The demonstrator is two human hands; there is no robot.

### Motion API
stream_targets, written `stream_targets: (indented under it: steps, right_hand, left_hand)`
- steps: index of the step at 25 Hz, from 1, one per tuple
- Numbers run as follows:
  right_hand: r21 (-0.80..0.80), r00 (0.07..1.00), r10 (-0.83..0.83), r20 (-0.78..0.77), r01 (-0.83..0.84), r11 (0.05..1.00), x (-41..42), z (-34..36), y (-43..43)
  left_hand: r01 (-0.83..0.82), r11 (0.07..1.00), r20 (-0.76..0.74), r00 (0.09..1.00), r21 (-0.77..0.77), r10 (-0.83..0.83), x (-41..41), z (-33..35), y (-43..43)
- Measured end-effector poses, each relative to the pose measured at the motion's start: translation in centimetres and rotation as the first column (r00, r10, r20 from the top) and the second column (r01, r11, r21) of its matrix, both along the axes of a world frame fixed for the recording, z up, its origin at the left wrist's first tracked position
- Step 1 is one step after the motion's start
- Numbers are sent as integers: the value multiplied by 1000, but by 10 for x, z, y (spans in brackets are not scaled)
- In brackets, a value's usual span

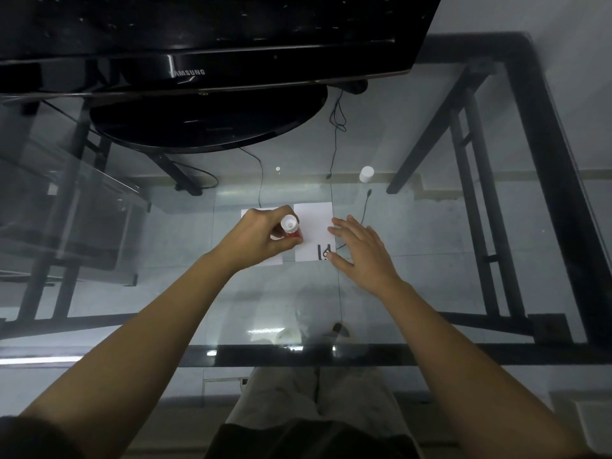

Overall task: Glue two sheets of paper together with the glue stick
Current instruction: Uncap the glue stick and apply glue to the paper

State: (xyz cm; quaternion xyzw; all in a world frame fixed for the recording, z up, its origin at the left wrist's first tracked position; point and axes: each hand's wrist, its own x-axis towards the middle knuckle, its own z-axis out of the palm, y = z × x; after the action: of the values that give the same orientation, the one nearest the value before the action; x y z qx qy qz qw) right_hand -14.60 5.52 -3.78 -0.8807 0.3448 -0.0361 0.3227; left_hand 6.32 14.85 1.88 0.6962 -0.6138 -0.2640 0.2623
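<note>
The left hand (261, 235) pinches the glue stick (290, 227) over two sheets (314, 223). The right hand (359, 251) lies spread on one sheet's edge. The monitor (198, 44) reads SAMSUNG.

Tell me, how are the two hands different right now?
The left hand is curled around the glue stick, held over the papers; the right hand is open and flat, holding nothing. The left hides much of the left paper; the right only touches the right paper's edge. Both are bare.

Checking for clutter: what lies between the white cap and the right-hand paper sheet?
In the head view, only bare glass table separates the white cap from the right-hand paper sheet; cables show beneath.
</note>
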Motion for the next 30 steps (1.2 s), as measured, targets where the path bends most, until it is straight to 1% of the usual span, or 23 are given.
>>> stream_targets:
  steps: [2, 3, 5, 6, 7, 10, 11, 12, 14, 16, 18, 21, 23, 24, 27, 30]
  right_hand:
    - [-2, 1000, -2, 8, 2, 1000, 0, -1, 0]
    - [-4, 1000, -3, 10, 3, 1000, 0, -2, 0]
    - [-9, 1000, -3, 5, 4, 1000, 0, -3, 0]
    - [-10, 1000, -4, 3, 4, 1000, 0, -4, 0]
    - [-7, 1000, -5, 4, 5, 1000, 0, -4, 0]
    - [12, 1000, -6, 22, 5, 1000, 0, -4, 0]
    - [15, 1000, -6, 26, 6, 1000, 0, -4, 0]
    - [14, 1000, -7, 28, 7, 1000, -1, -4, 0]
    - [8, 1000, -10, 29, 10, 1000, -1, -3, 0]
    - [5, 1000, -12, 27, 12, 1000, -1, -3, 0]
    - [6, 1000, -10, 22, 10, 1000, 0, -3, 0]
    - [6, 1000, -6, 11, 6, 1000, 0, -3, 0]
    - [13, 1000, -6, 7, 6, 1000, 0, -2, 0]
    - [18, 1000, -6, 11, 6, 1000, 0, -1, 0]
    - [19, 1000, -7, 16, 7, 1000, -1, 1, 0]
    - [19, 1000, -5, 10, 5, 1000, -1, 2, 1]
  left_hand:
    - [44, 999, -59, 997, -3, -44, -7, -1, 0]
    - [79, 997, -81, 994, 25, -76, -12, -2, 0]
    - [121, 990, -73, 991, 73, -116, -14, -2, -2]
    - [117, 991, -54, 992, 71, -113, -9, -1, -6]
    - [93, 994, -33, 995, 63, -91, -1, 0, -11]
    - [-57, 998, 43, 998, 24, 55, 19, 4, -25]
    - [-72, 997, 41, 997, 14, 71, 20, 3, -25]
    - [-47, 999, 8, 999, 17, 47, 15, 1, -23]
    - [57, 997, -66, 996, 52, -53, -1, -2, -12]
    - [101, 992, -85, 992, 73, -95, -9, -5, -7]
    - [77, 995, -61, 995, 70, -73, -2, -5, -18]
    - [-50, 997, 61, 997, 55, 46, 16, -1, -42]
    - [-103, 994, 73, 992, 25, 101, 18, 0, -45]
    - [-82, 996, 43, 996, 24, 81, 14, -1, -40]
    - [55, 996, -90, 995, 69, -49, -7, -1, -15]
    - [117, 990, -76, 991, 78, -111, -11, 1, -15]
